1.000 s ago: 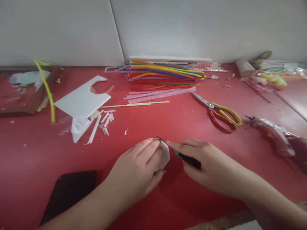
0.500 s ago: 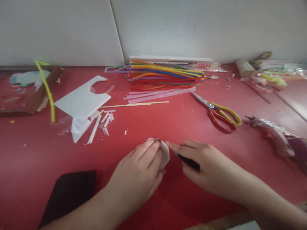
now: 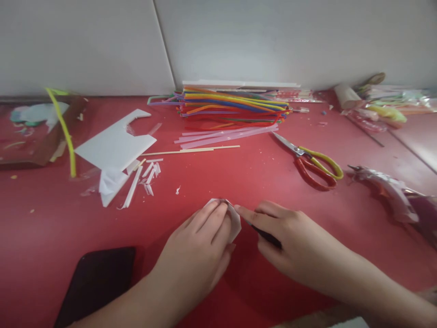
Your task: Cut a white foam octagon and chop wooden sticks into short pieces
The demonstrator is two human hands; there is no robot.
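Under the bent fingers of my left hand (image 3: 205, 241), a small white piece of foam board (image 3: 235, 225) is pressed and held; most of it is hidden, with its right edge showing. My right hand (image 3: 283, 232) is closed around a black-handled craft knife (image 3: 268, 237), index finger stretched along it toward the piece's upper right edge. I cannot make out the blade. Beyond my left hand lies a larger white foam board sheet (image 3: 112, 143) with a rounded notch cut in it, beside several white offcut strips (image 3: 133, 189).
Scissors (image 3: 307, 159) with red and yellow handles lie open at right, near a glue gun (image 3: 382, 182). Colourful pipe cleaners (image 3: 232, 105), pink glue sticks (image 3: 225, 136) and thin wooden sticks (image 3: 194, 150) are at the back. A dark phone (image 3: 99, 282) rests at lower left; a brown tray (image 3: 44, 152) stands far left.
My right hand has shifted slightly left and its fingertip is closer to the white piece's edge. My left hand stays on the piece. The whole view has moved a little.
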